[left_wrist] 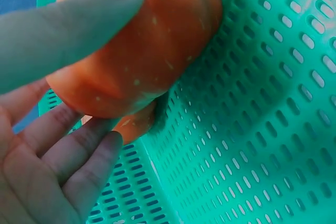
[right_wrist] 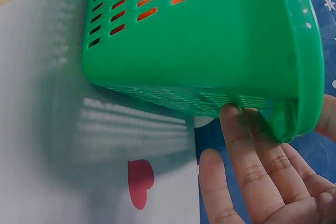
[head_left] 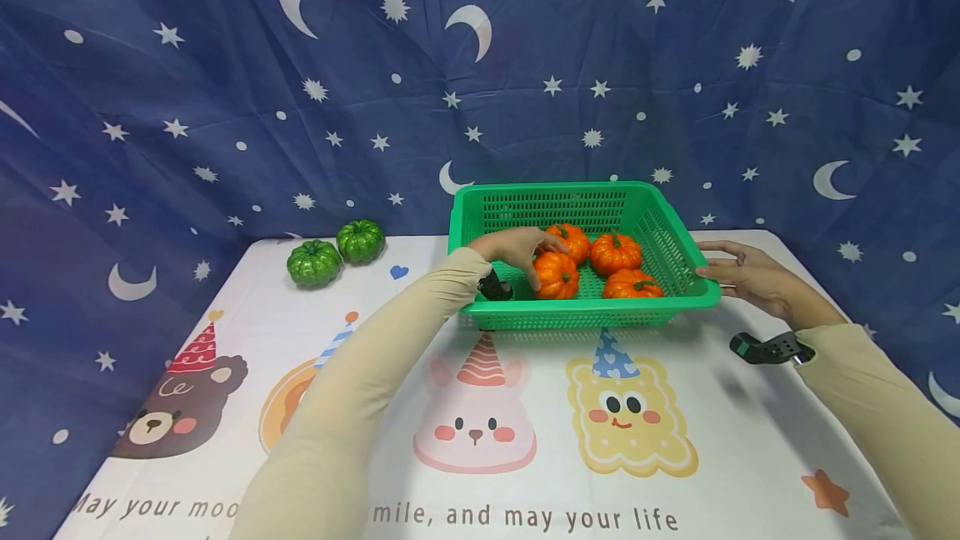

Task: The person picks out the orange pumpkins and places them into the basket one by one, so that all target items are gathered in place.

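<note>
Inside the green plastic basket [head_left: 585, 319], my left hand [head_left: 517, 248] holds an orange pumpkin [head_left: 557, 276] at the left of a group of several. In the left wrist view the thumb lies across this pumpkin [left_wrist: 157, 40] and the fingers curve below it. Close around it are another pumpkin [head_left: 572, 240] behind, one to the right [head_left: 617, 254], and one at the front wall [head_left: 633, 283]. My right hand [head_left: 757, 277] is at the basket's right end. Its fairly straight fingertips [right_wrist: 233, 121] meet the outer wall just under the rim [right_wrist: 310, 61].
Two green pumpkins, one nearer [head_left: 313, 263] and one farther [head_left: 361, 242], sit at the back left of the table. A white cloth with printed cartoon figures covers the table [head_left: 551, 490]. A blue curtain [head_left: 525, 40] with moons and stars hangs behind.
</note>
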The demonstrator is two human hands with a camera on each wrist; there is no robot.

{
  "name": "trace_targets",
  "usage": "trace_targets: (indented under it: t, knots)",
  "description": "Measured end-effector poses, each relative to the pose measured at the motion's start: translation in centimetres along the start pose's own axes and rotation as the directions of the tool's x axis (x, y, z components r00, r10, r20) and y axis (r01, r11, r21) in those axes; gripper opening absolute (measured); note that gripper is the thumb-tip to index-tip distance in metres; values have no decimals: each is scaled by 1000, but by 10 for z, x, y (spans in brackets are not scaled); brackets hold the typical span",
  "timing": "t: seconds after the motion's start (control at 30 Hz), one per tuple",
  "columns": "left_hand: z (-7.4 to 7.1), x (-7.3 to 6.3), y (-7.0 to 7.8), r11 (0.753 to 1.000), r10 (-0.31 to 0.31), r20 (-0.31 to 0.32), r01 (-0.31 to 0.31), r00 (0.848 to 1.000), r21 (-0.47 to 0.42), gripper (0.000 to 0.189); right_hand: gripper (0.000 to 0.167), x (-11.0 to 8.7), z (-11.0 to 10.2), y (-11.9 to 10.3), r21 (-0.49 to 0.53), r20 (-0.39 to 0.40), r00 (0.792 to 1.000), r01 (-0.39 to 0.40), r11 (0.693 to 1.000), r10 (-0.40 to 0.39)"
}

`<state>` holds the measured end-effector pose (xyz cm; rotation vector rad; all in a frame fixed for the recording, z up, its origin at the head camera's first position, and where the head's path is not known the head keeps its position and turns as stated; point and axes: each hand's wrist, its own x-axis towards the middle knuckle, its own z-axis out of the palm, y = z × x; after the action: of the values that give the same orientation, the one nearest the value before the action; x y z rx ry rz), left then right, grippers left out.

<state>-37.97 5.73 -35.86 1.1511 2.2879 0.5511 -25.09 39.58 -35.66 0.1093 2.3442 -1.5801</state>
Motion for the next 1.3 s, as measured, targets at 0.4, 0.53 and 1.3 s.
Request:
trace_targets:
  t: [0.4, 0.53, 1.3]
  knots:
    - [-1, -3, 2, 999, -34, -42, 35, 999, 24, 72, 76, 0, 0, 0, -10, -7, 1000, -6, 1000, 6]
    - [-1, -1, 0, 998, -59, -55, 60, 997, 30, 72, 76, 0, 1, -1, -13, -6, 1000, -5, 1000, 5]
    - [-1, -5, 1, 991, -133, -55, 134, 990, 27, 72, 71, -1, 2, -3, 6, -5, 1000, -5, 1000, 5]
